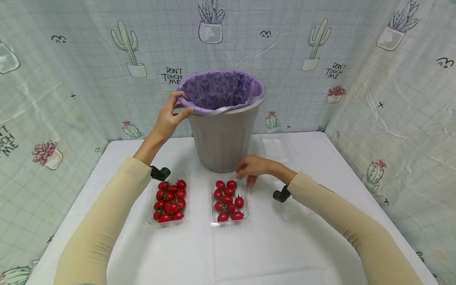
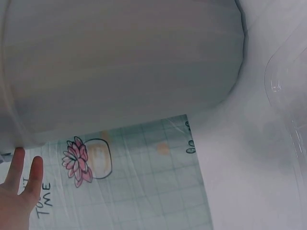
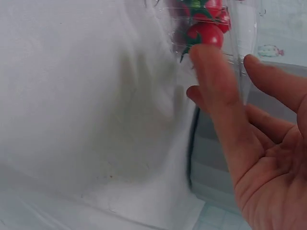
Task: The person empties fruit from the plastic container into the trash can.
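Observation:
A grey trash bin (image 1: 222,138) with a purple patterned liner (image 1: 217,89) stands at the back of the table. My left hand (image 1: 172,111) grips its rim at the left, thumb outside and fingers over the edge. In the left wrist view, two fingertips (image 2: 36,167) show beside the bin wall (image 2: 120,62). In front of the bin sits a clear plastic box (image 1: 229,222) of red cherry tomatoes (image 1: 228,200). My right hand (image 1: 254,166) is at this box's far right corner, fingers pointing down. The right wrist view shows its fingers loosely bent and apart beside the tomatoes (image 3: 206,36).
Left of the middle box is a second clear box (image 1: 151,219), fuller of cherry tomatoes (image 1: 171,200). A clear plastic container (image 1: 274,148) lies right of the bin, and another (image 1: 293,211) near my right forearm. A patterned cloth (image 1: 160,39) hangs behind and beside the white table (image 1: 213,257).

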A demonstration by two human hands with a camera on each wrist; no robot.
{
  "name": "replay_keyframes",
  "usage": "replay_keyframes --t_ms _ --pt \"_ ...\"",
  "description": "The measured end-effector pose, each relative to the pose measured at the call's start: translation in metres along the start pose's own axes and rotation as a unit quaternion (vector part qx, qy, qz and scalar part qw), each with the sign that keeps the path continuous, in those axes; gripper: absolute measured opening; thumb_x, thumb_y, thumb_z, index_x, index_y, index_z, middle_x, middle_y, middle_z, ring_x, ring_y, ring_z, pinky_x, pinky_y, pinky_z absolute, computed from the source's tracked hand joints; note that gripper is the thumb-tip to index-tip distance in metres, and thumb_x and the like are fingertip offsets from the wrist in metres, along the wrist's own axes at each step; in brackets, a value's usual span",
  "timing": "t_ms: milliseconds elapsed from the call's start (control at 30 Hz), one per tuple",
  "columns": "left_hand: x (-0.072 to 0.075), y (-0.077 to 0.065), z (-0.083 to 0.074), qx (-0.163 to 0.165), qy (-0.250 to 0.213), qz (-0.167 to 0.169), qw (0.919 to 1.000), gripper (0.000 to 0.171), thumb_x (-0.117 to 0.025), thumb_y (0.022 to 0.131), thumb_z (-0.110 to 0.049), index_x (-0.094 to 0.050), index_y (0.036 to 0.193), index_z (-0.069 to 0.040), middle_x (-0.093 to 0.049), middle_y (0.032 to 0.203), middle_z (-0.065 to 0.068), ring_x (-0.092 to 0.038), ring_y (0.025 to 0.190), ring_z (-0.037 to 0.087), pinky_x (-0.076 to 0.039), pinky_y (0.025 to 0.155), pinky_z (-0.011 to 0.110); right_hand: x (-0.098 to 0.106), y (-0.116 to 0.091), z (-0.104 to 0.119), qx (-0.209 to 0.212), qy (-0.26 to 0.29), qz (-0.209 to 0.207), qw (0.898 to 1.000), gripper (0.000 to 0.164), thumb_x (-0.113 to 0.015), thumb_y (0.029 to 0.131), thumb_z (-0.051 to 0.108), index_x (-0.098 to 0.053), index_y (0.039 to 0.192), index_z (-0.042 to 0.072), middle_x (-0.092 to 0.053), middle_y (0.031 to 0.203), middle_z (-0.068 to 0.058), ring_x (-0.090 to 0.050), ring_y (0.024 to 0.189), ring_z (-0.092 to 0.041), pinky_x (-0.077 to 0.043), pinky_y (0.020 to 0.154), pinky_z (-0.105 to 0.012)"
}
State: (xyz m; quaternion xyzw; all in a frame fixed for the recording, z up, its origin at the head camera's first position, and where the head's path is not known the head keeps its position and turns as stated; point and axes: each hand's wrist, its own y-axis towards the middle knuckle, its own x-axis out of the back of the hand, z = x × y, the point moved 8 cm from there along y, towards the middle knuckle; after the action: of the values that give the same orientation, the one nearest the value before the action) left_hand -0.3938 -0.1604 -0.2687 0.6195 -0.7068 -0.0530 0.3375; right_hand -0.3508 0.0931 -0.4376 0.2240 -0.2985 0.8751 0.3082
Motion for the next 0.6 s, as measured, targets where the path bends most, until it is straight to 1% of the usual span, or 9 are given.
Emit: replay_keyframes --t_ms 133,267,400,600 --pt "-0.0001 0.0004 -0.0002 0.003 0.004 0.000 1.0000 0.055 -0.066 0.099 -0.049 -0.043 0.136 -0.015 -0.051 0.136 0.004 -0.055 0.134 0.030 -0.049 0.102 0.049 -0.0020 0.0005 -0.0024 0.001 0.008 0.003 1.000 0.036 -0.066 0.100 0.017 -0.065 0.128 -0.006 -0.074 0.109 -0.021 -0.076 0.063 -0.019 -0.062 0.060 -0.033" --pt "0.0002 0.0001 -0.0004 0.005 0.006 -0.001 1.0000 0.053 -0.066 0.099 -0.048 -0.043 0.135 -0.016 -0.051 0.133 0.001 -0.055 0.135 0.029 -0.050 0.102 0.049 -0.0049 0.0015 -0.0054 -0.008 0.022 0.012 1.000 0.034 -0.062 0.101 0.013 -0.064 0.131 -0.004 -0.075 0.112 -0.020 -0.075 0.062 -0.018 -0.062 0.061 -0.032" --pt "-0.0002 0.0001 -0.0007 0.006 0.005 0.001 1.0000 0.052 -0.065 0.099 -0.046 -0.043 0.135 -0.016 -0.051 0.133 0.001 -0.054 0.136 0.030 -0.049 0.104 0.052 -0.0076 0.0023 -0.0063 -0.018 0.044 0.021 0.999 0.035 -0.059 0.101 0.009 -0.062 0.134 -0.003 -0.075 0.114 -0.020 -0.076 0.062 -0.019 -0.062 0.062 -0.032" --pt "0.0001 0.0005 0.0001 0.007 0.002 0.001 1.0000 0.054 -0.066 0.099 -0.048 -0.043 0.135 -0.016 -0.051 0.136 0.003 -0.054 0.135 0.031 -0.047 0.105 0.054 -0.0083 0.0034 -0.0065 -0.020 0.051 0.014 0.998 0.036 -0.060 0.101 0.010 -0.062 0.134 -0.002 -0.075 0.113 -0.020 -0.075 0.061 -0.018 -0.062 0.061 -0.031"
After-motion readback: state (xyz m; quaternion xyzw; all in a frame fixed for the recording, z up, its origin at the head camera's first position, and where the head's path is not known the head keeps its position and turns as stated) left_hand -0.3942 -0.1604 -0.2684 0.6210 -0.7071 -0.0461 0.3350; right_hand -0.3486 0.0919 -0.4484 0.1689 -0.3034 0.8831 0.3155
